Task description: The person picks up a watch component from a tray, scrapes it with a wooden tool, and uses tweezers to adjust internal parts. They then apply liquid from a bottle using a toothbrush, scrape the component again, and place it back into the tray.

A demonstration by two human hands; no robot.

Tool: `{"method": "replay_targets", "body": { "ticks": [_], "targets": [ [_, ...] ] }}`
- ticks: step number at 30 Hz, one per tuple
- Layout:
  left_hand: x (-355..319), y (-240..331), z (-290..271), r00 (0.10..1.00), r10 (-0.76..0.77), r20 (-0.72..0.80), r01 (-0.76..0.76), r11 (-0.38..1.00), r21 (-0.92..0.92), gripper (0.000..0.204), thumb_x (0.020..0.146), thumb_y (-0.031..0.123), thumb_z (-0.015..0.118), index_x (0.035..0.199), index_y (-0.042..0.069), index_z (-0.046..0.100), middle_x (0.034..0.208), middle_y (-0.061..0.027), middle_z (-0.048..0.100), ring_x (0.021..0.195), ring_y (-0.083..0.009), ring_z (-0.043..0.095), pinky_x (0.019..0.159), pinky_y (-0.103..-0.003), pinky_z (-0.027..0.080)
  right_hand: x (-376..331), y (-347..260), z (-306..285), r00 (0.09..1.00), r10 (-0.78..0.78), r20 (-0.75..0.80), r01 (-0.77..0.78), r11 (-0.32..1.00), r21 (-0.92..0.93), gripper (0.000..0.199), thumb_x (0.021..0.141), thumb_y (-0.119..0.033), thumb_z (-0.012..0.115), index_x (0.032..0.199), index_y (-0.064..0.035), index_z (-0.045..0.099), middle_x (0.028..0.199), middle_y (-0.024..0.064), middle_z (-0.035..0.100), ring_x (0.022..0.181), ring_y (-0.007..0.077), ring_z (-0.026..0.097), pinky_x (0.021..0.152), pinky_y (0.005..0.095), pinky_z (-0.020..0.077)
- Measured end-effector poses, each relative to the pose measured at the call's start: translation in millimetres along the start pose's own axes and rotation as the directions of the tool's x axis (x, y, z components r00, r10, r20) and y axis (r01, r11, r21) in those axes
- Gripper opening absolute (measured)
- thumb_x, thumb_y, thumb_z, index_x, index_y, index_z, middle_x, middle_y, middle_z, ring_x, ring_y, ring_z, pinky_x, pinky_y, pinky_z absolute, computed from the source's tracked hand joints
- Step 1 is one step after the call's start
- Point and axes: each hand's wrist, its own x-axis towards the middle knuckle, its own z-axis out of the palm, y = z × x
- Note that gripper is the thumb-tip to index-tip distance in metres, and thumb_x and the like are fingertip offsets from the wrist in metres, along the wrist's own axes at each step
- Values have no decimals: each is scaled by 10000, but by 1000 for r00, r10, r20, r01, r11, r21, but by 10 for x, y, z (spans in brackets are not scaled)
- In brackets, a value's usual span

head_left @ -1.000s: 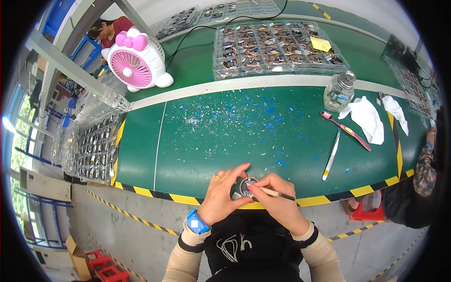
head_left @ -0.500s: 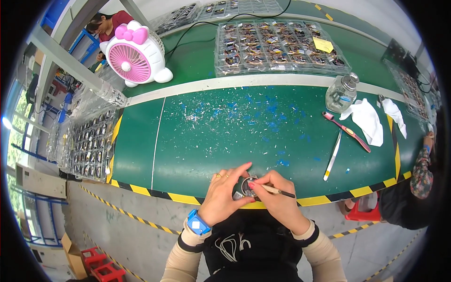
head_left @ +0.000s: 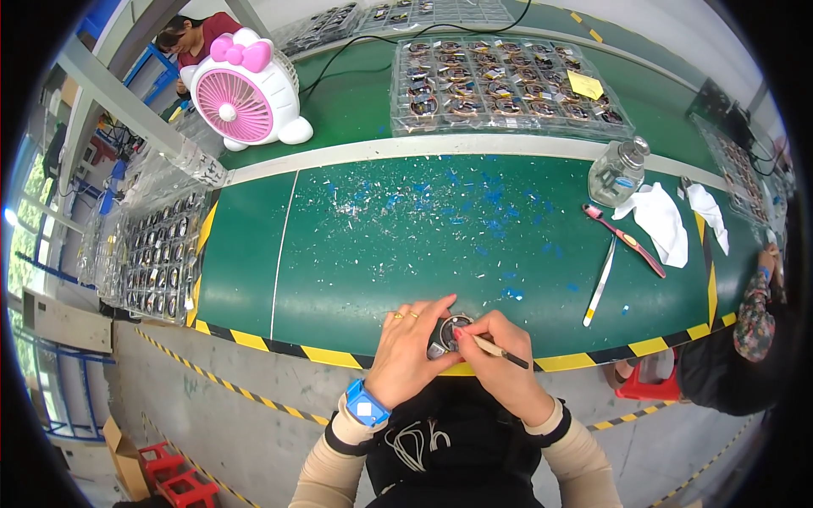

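A small round part (head_left: 453, 323) with a silvery rim sits at the near edge of the counter (head_left: 381, 292), between the person's two hands. At its left, the left hand (head_left: 410, 340) curls round it, thumb on the near side and forefinger on the far side, gripping it. At its right, the right hand (head_left: 498, 356) is pinched on a slim tool (head_left: 488, 345) with a pale shaft and a dark end, whose tip points at the part (the tip itself is hidden by the fingers). A blue band (head_left: 366, 404) circles the left wrist, nearer the person than the part. Beyond the part and partly leftward, white and blue scraps (head_left: 364, 200) are strewn about. Well to its right lie a slender white tool (head_left: 600, 284), a pink-and-dark toothbrush (head_left: 627, 241) and a white cloth (head_left: 659, 224), with a glass jar (head_left: 611, 182) farther beyond. Straight past the part, across a pale ledge (head_left: 356, 155), a clear tray (head_left: 512, 125) holds rows of wired pieces (head_left: 463, 107) and bears a yellow note (head_left: 585, 85). Far off to its left stands a pink-and-white fan (head_left: 230, 106).
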Motion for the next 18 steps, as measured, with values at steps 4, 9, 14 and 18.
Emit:
{"method": "replay_targets", "body": {
  "ticks": [4, 9, 14, 18],
  "targets": [
    [4, 12, -2, 999, -39, 15, 40, 999, -18, 747, 665, 122, 831, 1343, 82, 518, 1090, -70, 603, 974, -246, 570, 928, -381, 395, 8, -11, 8, 1000, -12, -23, 12, 1000, 6, 111, 837, -32, 683, 835, 3, 578, 728, 94, 635, 638, 161, 621, 579, 288, 473],
    [-7, 5, 9, 1000, -18, -9, 18, 1000, -16, 690, 683, 156, 819, 1308, 76, 539, 1100, -77, 602, 1011, -277, 557, 874, -398, 399, -6, 18, -5, 999, -37, -17, 36, 999, -37, 132, 833, -43, 699, 834, 2, 575, 731, 102, 643, 648, 154, 634, 578, 290, 480],
    [3, 15, 60, 997, 21, -79, -19, 999, 26, 593, 670, 155, 819, 1221, 61, 621, 1071, -81, 593, 972, -271, 562, 849, -389, 398, -16, -12, 32, 996, 61, -67, -58, 997, 46, 148, 831, -52, 714, 832, 4, 578, 720, 103, 638, 639, 155, 634, 574, 286, 482],
    [-10, 32, 111, 991, 25, -131, -17, 998, 67, 538, 667, 175, 820, 1165, 50, 658, 1046, -85, 591, 940, -271, 559, 816, -388, 397, -10, 8, 53, 999, -5, -37, 3, 999, -32, 147, 834, -57, 714, 831, 4, 580, 714, 98, 637, 632, 151, 632, 572, 284, 482]
  ]
}}
